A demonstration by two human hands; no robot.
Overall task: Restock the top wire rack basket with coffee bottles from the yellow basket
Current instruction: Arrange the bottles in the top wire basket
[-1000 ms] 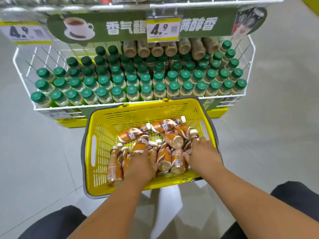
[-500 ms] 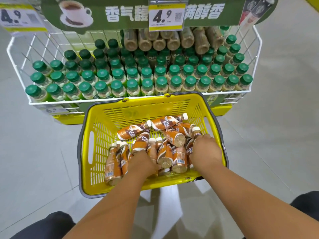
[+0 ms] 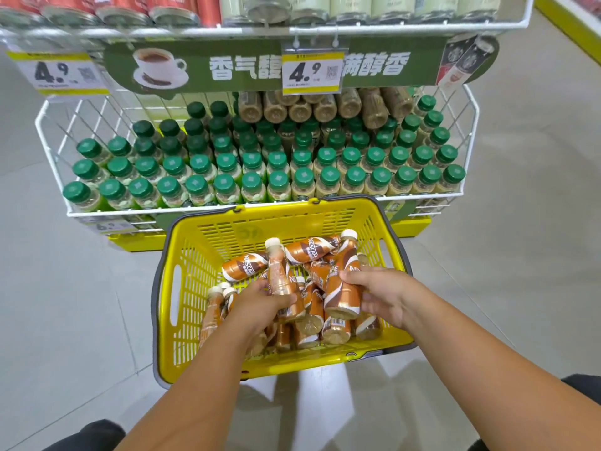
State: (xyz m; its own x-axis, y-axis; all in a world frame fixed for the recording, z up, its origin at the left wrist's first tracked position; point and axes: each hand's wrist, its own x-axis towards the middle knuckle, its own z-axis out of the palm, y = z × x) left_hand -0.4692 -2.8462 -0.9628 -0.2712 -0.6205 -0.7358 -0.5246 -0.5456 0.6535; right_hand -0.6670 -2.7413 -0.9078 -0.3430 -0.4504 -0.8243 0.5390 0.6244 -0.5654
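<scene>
So far nothing shows as restocked: your left hand (image 3: 260,304) is closed around one coffee bottle (image 3: 281,278) and your right hand (image 3: 383,297) around another bottle (image 3: 344,288), both just above the yellow basket (image 3: 182,320). Many bottles remain inside it. Beyond the basket, the top rack (image 3: 390,27) awaits them.

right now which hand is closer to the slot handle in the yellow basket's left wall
Left. The left hand is nearer the slot handle; the right hand is across the yellow basket.
</scene>
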